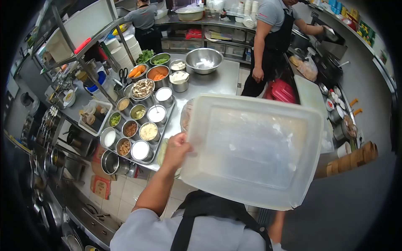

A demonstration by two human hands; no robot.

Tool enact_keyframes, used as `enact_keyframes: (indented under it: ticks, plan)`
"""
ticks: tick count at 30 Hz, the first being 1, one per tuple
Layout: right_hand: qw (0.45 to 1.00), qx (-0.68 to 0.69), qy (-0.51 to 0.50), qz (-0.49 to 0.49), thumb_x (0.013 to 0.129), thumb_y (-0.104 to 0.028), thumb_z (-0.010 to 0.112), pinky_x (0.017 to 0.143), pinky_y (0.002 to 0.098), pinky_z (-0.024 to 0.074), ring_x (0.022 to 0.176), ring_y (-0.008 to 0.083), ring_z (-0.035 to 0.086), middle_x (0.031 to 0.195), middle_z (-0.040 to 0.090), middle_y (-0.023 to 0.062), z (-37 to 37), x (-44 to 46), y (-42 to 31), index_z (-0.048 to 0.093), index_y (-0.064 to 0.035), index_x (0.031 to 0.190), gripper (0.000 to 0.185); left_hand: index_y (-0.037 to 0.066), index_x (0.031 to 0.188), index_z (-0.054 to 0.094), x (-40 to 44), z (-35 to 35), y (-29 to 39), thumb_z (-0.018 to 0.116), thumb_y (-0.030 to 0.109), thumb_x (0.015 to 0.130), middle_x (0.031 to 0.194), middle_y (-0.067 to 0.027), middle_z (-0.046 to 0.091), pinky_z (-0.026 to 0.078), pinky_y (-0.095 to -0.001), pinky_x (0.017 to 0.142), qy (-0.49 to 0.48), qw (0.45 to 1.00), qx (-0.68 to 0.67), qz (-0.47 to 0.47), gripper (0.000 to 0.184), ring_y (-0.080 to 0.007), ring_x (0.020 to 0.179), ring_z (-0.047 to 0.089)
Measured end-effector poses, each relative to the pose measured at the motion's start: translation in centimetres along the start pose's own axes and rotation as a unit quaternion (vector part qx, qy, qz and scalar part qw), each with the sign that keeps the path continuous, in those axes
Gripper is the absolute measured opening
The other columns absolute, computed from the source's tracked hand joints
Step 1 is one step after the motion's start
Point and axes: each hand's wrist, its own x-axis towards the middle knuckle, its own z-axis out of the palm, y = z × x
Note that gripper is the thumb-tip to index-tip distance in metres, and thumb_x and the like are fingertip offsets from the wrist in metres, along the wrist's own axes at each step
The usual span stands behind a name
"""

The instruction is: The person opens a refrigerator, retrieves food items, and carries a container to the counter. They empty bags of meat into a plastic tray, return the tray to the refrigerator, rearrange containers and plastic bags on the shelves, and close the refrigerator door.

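Note:
A large translucent plastic tub [251, 146] is held up in front of my body, tilted so that its inside shows, with only smears and pale marks in it. My left hand [178, 149] grips the tub's left rim, its fingers closed on the edge. The right forearm rises toward the tub's lower right corner, but the tub hides my right hand. Left of the tub, a metal tray [168, 121] bears several steel containers with chopped food and white contents. A steel bowl [204, 60] stands behind the tub on the steel table [228, 77].
A co-worker in a dark apron [274, 37] stands at the back right by the stove, near a red container [282, 90]. Another person [144, 25] is at the back left. A steel shelf rack [100, 31] rises at the left. Bamboo steamers [351, 160] lie at the right.

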Motion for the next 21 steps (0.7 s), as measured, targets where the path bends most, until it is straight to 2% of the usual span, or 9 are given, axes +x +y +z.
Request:
enact_keyframes:
  ticks: [3,5,7,10,13,16,19,20,21]
  plan:
    - [0.979,0.075,-0.184,-0.052,0.083,-0.026,0.066,0.07,0.0444,0.048,0.079,0.0318,0.062,0.083,0.062,0.0146,12.4,3.6,-8.2,0.056,-0.0039,0.086,0.025,-0.006,0.107,0.059,-1.7,-2.0,3.3,0.042,0.002,0.066,0.102,-0.0148,0.065,0.06,-0.0347,0.069,0.077,0.996,0.022,0.028,0.045,-0.0232,0.091,0.067]
    - [0.944,0.117,-0.28,-0.129,0.083,-0.027,0.066,0.071,0.0447,0.0479,0.079,0.0324,0.062,0.083,0.062,0.0152,18.8,4.8,-13.7,0.057,-0.004,0.086,0.025,-0.005,0.103,0.06,-3.3,-2.4,5.3,0.042,-0.003,0.067,0.098,-0.0136,0.067,0.058,-0.0299,0.067,0.157,0.985,0.005,0.078,0.041,-0.0187,0.084,0.067]
    - [0.898,0.161,-0.344,-0.222,0.083,-0.027,0.066,0.071,0.045,0.0478,0.079,0.033,0.062,0.083,0.062,0.0158,23.8,5.3,-18.7,0.057,-0.0041,0.086,0.024,-0.006,0.105,0.06,-5.3,-2.8,6.7,0.043,0.0,0.065,0.099,-0.0153,0.066,0.058,-0.0304,0.066,0.254,0.96,0.052,0.111,0.043,-0.0198,0.084,0.067]
    - [0.832,0.235,-0.361,-0.35,0.083,-0.027,0.065,0.071,0.0455,0.0476,0.079,0.0339,0.062,0.083,0.062,0.0168,29.7,5.7,-25.8,0.057,-0.0043,0.086,0.024,-0.005,0.103,0.06,-9.2,-3.7,6.6,0.045,0.005,0.065,0.1,-0.0155,0.066,0.056,-0.0293,0.069,0.354,0.919,0.103,0.138,0.042,-0.0195,0.086,0.065]
    - [0.806,0.278,-0.299,-0.429,0.083,-0.027,0.064,0.071,0.046,0.0475,0.079,0.0349,0.062,0.083,0.062,0.0177,35.4,6.7,-31.3,0.057,-0.0045,0.086,0.024,-0.004,0.096,0.06,-12.6,-1.2,6.9,0.046,0.005,0.066,0.096,-0.013,0.066,0.052,-0.0261,0.071,0.465,0.862,0.147,0.141,0.034,-0.0167,0.081,0.063]
    - [0.818,0.257,-0.345,-0.381,0.083,-0.027,0.064,0.071,0.0466,0.0473,0.08,0.0358,0.062,0.083,0.062,0.0187,38.7,8.5,-34.5,0.057,-0.0047,0.086,0.024,-0.001,0.087,0.06,-16.6,0.7,5.8,0.047,0.003,0.069,0.087,-0.0083,0.064,0.048,-0.0234,0.068,0.549,0.807,0.189,0.109,0.022,-0.0129,0.074,0.058]
    - [0.794,0.168,-0.549,-0.201,0.085,-0.033,0.06,0.072,0.047,0.0471,0.081,0.0384,0.062,0.083,0.063,0.0223,37.3,11.4,-36.4,0.058,-0.0042,0.086,0.029,0.003,0.077,0.058,-19.3,1.9,3.3,0.049,0.001,0.074,0.076,-0.0015,0.059,0.04,-0.021,0.062,0.613,0.754,0.221,0.081,0.01,-0.0082,0.067,0.051]
    - [0.79,0.165,-0.564,-0.174,0.089,-0.043,0.054,0.069,0.0458,0.0466,0.075,0.0386,0.061,0.078,0.063,0.0205,37.8,12.1,-36.4,0.058,-0.002,0.079,0.042,0.004,0.076,0.057,-19.8,2.7,2.7,0.049,0.001,0.074,0.075,-0.0011,0.059,0.04,-0.0206,0.062,0.623,0.743,0.233,0.076,0.009,-0.0079,0.066,0.051]
    - [0.794,0.19,-0.552,-0.169,0.089,-0.042,0.054,0.068,0.0456,0.0462,0.072,0.0379,0.06,0.077,0.063,0.0203,38.1,13.0,-36.6,0.059,-0.0015,0.077,0.043,0.004,0.075,0.057,-20.4,3.5,2.1,0.049,0.001,0.075,0.074,-0.0006,0.058,0.039,-0.0202,0.062,0.632,0.733,0.244,0.068,0.008,-0.0075,0.066,0.051]
